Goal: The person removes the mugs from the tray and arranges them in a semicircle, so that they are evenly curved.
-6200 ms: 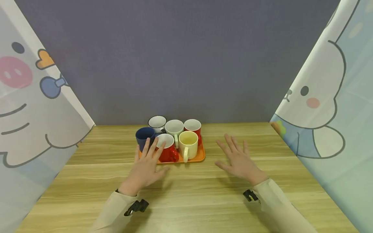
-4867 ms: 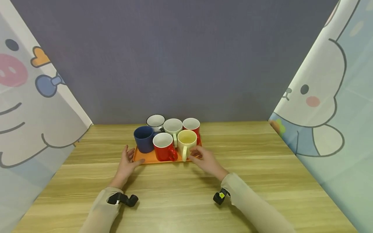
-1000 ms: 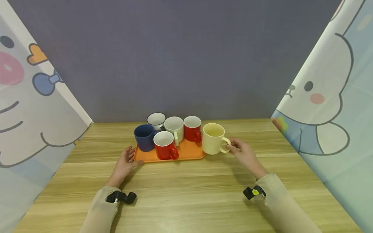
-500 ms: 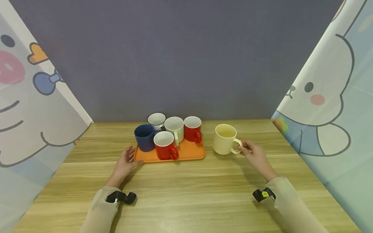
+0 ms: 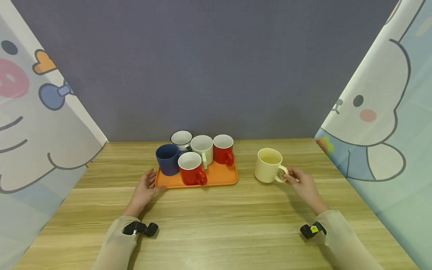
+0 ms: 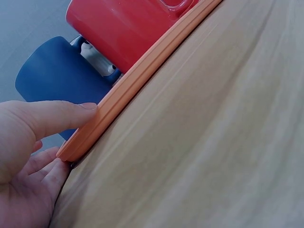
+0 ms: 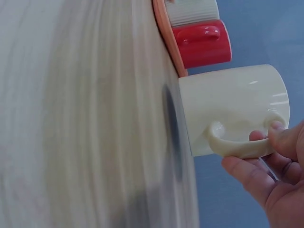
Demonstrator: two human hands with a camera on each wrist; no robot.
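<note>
My right hand (image 5: 305, 187) pinches the handle of a pale yellow mug (image 5: 266, 168) between thumb and fingers. The mug is upright, to the right of the orange tray (image 5: 221, 176); whether its base touches the table I cannot tell. At the tray's near left corner, my left hand (image 5: 143, 193) grips the rim, thumb on top and fingers at the side, as the left wrist view shows. On the tray stand a blue mug (image 5: 167, 165), a front red mug (image 5: 189, 174), a back red mug (image 5: 221, 154), a pale ribbed mug (image 5: 197, 150) and a white dark-rimmed mug (image 5: 180, 139).
A wood-grain table (image 5: 216, 225) lies under everything. Behind it rises a grey wall panel (image 5: 209, 75). Cartoon-printed cloths flank both sides, a left cloth (image 5: 50, 138) and a right cloth (image 5: 378, 90).
The right hand took the yellow mug by its handle from the tray's front and carried it rightward, lately a little lower and nearer. The left hand came to the tray corner and stayed.
</note>
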